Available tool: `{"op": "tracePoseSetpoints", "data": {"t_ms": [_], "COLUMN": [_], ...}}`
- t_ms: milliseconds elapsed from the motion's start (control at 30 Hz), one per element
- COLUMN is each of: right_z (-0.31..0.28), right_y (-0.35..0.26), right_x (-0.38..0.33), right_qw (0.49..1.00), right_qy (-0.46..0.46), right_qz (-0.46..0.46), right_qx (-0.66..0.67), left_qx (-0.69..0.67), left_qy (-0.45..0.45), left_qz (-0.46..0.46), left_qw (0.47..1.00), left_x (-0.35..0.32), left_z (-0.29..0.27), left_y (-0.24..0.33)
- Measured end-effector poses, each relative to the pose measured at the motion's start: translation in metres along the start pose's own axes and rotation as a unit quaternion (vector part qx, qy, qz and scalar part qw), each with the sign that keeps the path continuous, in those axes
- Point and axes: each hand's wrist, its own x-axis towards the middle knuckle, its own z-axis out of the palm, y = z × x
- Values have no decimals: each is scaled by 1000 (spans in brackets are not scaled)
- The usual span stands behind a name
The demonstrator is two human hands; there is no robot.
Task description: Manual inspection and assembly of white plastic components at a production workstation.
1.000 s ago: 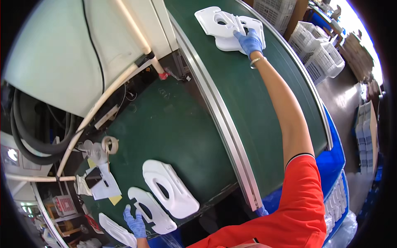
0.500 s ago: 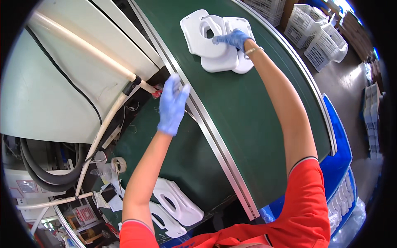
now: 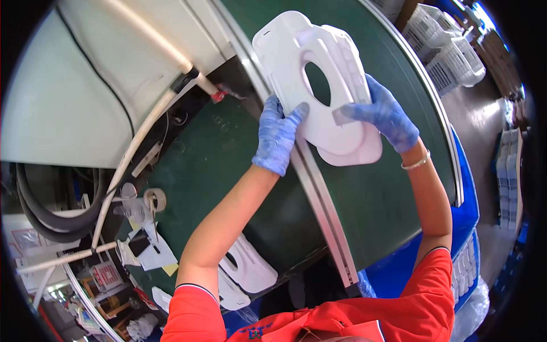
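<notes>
The white moulded part (image 3: 319,85) is seen to be smooth, matt plastic. Both hands are covered by thin blue gloves, left (image 3: 278,135) and right (image 3: 383,113), rubbery and slightly creased. The green belt (image 3: 387,188) looks matt; its rail (image 3: 319,199) is brushed metal.

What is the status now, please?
Left hand and right hand both grip white parts, raised above green belt. More white parts lie by left elbow. Nothing in the way.
</notes>
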Motion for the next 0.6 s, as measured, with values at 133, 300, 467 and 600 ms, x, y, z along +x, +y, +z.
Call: {"op": "tracePoseSetpoints", "data": {"t_ms": [133,300,467,600], "right_z": [53,131,200,248], "right_y": [-13,-36,-35,-25], "right_x": [-39,-78,-113,-147], "right_qw": [998,995,989,982], "right_qy": [-21,-69,-138,-178], "right_qz": [-22,-15,31,17], "right_qx": [45,67,48,53], "left_qx": [-23,-36,-18,-32], "left_qy": [10,71,143,180], "left_qz": [42,72,20,36], "left_qw": [999,994,989,982], "left_x": [-67,-163,-261,-323], "left_z": [-34,-89,-142,-173], "left_y": [16,50,73,55]}}
